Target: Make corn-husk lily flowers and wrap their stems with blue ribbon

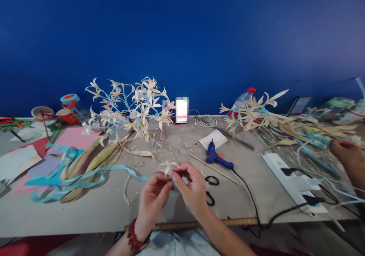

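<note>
My left hand (153, 196) and my right hand (191, 185) meet above the front of the table (114, 206). Both pinch the stem of a small cream husk flower (168, 166), whose petals stick up between the fingertips. A light blue ribbon (85, 174) runs from the left across the table toward my hands and seems to end at the stem. A red bead bracelet (136, 237) sits on my left wrist. Black-handled scissors (210, 189) lie just right of my right hand.
A blue glue gun (217, 156) lies beyond the scissors, its cable trailing to a white power strip (293, 183). Branches of husk flowers (131, 107) and dried husks (94, 159) fill the left; more flowers (251, 113) lie right. Another person's hand (346, 153) works at far right.
</note>
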Demonstrator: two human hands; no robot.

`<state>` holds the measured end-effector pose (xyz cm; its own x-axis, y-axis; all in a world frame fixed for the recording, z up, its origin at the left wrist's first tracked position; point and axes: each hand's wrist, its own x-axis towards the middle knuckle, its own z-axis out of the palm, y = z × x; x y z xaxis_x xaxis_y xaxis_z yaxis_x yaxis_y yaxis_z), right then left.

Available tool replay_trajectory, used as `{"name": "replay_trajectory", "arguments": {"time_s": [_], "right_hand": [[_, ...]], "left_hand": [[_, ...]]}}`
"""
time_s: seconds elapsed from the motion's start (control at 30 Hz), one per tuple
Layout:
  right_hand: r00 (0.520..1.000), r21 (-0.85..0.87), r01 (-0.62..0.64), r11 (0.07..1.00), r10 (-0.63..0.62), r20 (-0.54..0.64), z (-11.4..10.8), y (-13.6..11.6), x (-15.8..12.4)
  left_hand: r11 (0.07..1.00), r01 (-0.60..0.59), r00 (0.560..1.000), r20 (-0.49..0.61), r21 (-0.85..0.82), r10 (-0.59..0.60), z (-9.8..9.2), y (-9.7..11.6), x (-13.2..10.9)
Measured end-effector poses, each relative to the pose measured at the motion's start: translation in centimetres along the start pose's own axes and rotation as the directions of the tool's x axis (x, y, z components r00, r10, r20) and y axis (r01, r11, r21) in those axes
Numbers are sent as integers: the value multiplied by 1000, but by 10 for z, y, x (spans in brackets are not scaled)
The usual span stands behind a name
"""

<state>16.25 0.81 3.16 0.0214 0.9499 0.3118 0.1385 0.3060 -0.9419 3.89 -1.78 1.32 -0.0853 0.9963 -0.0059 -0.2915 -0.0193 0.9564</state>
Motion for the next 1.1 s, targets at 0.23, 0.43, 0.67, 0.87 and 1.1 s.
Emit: {"name": "replay_trajectory", "arguments": {"time_s": [0.23,0.43,0.67,0.87,1.1], "right_hand": [[1000,30,7,1000,-7,-14,3,2,-1],[999,34,0,999,2,-55,4,0,-2],[999,70,-3,998,6,-44,2,0,-7],[999,40,1,999,1,-46,4,-1,-5],[993,52,66,997,-60,-99,4,-3,-7]], "left_hand": [[1000,2,1000,-7,28,-2,2,2,-1],[998,51,999,11,-38,-51,2,0,-1],[989,93,996,0,-112,-94,1,-1,-4],[995,66,998,2,-80,-66,5,3,-4],[990,70,997,25,-120,-68,1,0,-4]]}}
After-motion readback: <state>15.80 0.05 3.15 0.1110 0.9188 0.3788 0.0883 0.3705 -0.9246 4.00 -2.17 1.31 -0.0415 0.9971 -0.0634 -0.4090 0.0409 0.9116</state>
